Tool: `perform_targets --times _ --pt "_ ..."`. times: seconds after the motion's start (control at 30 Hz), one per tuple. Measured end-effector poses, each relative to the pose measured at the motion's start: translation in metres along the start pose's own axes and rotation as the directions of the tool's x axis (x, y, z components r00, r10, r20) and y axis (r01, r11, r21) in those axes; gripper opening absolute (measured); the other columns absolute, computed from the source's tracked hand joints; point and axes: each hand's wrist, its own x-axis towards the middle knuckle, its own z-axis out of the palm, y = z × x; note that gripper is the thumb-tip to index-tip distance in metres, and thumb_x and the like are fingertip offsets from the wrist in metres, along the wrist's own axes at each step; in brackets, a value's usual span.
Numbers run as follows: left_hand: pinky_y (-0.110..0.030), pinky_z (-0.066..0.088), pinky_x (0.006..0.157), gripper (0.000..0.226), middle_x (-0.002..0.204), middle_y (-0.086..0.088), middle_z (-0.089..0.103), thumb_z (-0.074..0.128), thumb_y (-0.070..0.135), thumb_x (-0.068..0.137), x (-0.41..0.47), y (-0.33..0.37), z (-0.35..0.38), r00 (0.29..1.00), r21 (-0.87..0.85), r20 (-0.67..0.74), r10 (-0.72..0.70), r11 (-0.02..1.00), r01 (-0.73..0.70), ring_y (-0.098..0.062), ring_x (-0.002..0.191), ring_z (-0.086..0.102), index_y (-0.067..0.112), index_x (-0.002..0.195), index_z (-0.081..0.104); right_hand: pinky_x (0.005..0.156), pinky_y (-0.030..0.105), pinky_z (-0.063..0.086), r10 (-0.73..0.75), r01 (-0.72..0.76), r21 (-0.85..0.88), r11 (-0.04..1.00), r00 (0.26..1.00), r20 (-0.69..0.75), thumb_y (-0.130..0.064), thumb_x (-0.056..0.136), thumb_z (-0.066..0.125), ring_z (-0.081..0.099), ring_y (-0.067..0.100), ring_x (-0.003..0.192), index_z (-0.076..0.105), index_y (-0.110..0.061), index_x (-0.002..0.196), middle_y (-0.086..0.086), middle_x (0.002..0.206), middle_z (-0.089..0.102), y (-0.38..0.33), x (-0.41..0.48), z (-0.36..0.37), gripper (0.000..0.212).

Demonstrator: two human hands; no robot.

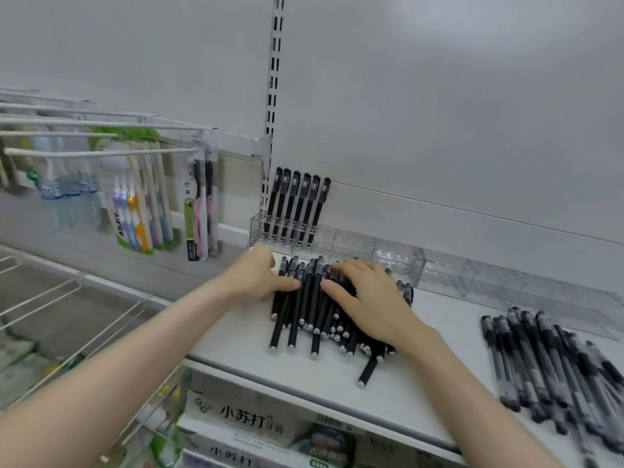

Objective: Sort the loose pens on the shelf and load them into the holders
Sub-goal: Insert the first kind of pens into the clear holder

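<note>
With the right hand (364,298) pressing flat on top of the pile of black pens (304,312), fingers spread and straight, thumb reaching left across the barrels. With the left hand (260,275) bracing the pile's left edge, thumb stretched onto the nearest pens, fingers bent against the far left corner. Pinning the pile down in the middle of the white shelf (243,346), just in front of the clear holder (398,261), pens lying roughly side by side, silver ends toward the front edge. Noting one stray pen (367,371) poking out nearer the shelf's front than the others. Noting six pens (297,204) standing in a row, leaning slightly, in the left end of the holder, close against the back wall. Noting a second pile (540,363) of pens with paler barrels lying well apart to the right on the same shelf, touching neither hand. Seeing toothbrush packs (141,211) hanging on hooks to the left and toothpaste boxes (243,420) sitting below the shelf
</note>
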Motion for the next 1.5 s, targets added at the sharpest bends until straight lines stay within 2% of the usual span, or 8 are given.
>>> perform_targets --times 0.13,0.53,0.7,0.83,1.0,1.27,1.37,1.5 --pt "-0.016 0.042 0.040 0.029 0.052 -0.004 0.061 0.078 0.022 0.075 0.003 0.005 -0.007 0.997 -0.096 0.080 -0.023 0.995 0.031 -0.011 0.041 0.050 -0.004 0.081 0.068 0.114 0.043 0.021 -0.009 0.009 -0.029 1.000 1.000 0.018 -0.055 0.096 0.035 0.028 0.024 0.137 0.042 -0.030 0.141 -0.006 0.146 0.043 -0.002 -0.001 -0.001 0.051" --pt "-0.013 0.038 0.046 0.020 0.055 0.001 0.050 0.058 0.017 0.093 -0.005 -0.014 -0.001 0.994 -0.369 0.016 0.107 0.925 -0.093 -0.005 0.043 0.046 0.003 0.078 0.063 0.114 0.041 0.018 0.013 -0.009 0.086 0.996 0.999 -0.049 -0.048 0.098 0.038 0.032 0.020 0.136 0.050 -0.025 0.134 -0.006 0.141 0.049 -0.004 -0.003 -0.004 0.044" --pt "-0.024 0.046 0.047 0.016 0.074 -0.003 0.051 0.045 0.020 0.099 -0.027 -0.002 -0.007 0.976 -0.777 0.031 0.216 0.619 -0.113 -0.014 0.053 0.051 0.011 0.109 0.054 0.097 0.021 0.039 -0.028 0.089 0.365 0.927 0.985 -0.170 -0.034 0.096 0.051 0.052 0.003 0.113 0.061 -0.020 0.123 -0.010 0.121 0.062 -0.012 0.000 -0.019 0.031" --pt "-0.019 0.022 0.039 0.020 0.061 0.001 0.043 0.041 0.023 0.100 -0.023 0.010 -0.011 0.933 -0.765 0.041 0.358 0.611 -0.201 -0.010 0.044 0.028 0.013 0.113 0.052 0.085 0.012 0.046 -0.017 0.129 0.638 0.760 0.984 -0.178 -0.032 0.091 0.061 0.061 -0.007 0.097 0.063 -0.024 0.112 -0.017 0.104 0.066 -0.029 0.013 -0.034 0.023" --pt "-0.019 0.034 0.045 0.024 0.064 -0.002 0.046 0.039 0.017 0.100 0.000 0.018 -0.014 0.874 -0.770 0.070 0.481 0.583 -0.259 -0.010 0.050 0.037 0.001 0.103 0.056 0.068 0.009 0.046 0.088 0.140 0.730 0.669 0.960 -0.264 -0.018 0.087 0.067 0.060 -0.004 0.070 0.066 -0.019 0.088 -0.009 0.078 0.067 -0.035 0.041 -0.046 0.001" --pt "-0.030 0.052 0.062 0.035 0.068 -0.004 0.060 0.038 0.031 0.100 0.053 0.013 -0.022 0.860 -0.711 0.118 0.496 0.647 -0.276 -0.017 0.059 0.056 0.003 0.100 0.059 0.077 0.017 0.050 0.234 0.086 0.764 0.639 0.925 -0.300 -0.020 0.086 0.069 0.064 0.009 0.079 0.063 -0.015 0.089 0.001 0.084 0.069 -0.031 0.082 -0.046 0.008" --pt "-0.033 0.051 0.064 0.036 0.067 0.000 0.061 0.034 0.037 0.100 0.071 0.005 -0.019 0.910 -0.590 -0.011 0.415 0.732 -0.341 -0.011 0.057 0.057 0.011 0.096 0.057 0.070 0.028 0.058 0.321 0.171 0.845 0.506 0.872 -0.369 -0.010 0.091 0.061 0.070 0.014 0.072 0.055 -0.012 0.089 0.005 0.081 0.069 -0.027 0.093 -0.055 0.007" --pt "-0.025 0.035 0.051 0.035 0.060 0.004 0.043 0.030 0.044 0.099 0.084 0.001 -0.014 0.873 -0.448 -0.196 0.447 0.751 -0.485 -0.004 0.046 0.038 0.017 0.096 0.053 0.063 0.027 0.057 0.380 0.195 0.763 0.616 0.775 -0.506 -0.006 0.093 0.058 0.068 0.016 0.061 0.052 -0.013 0.090 0.011 0.086 0.065 -0.016 0.108 -0.062 0.010"
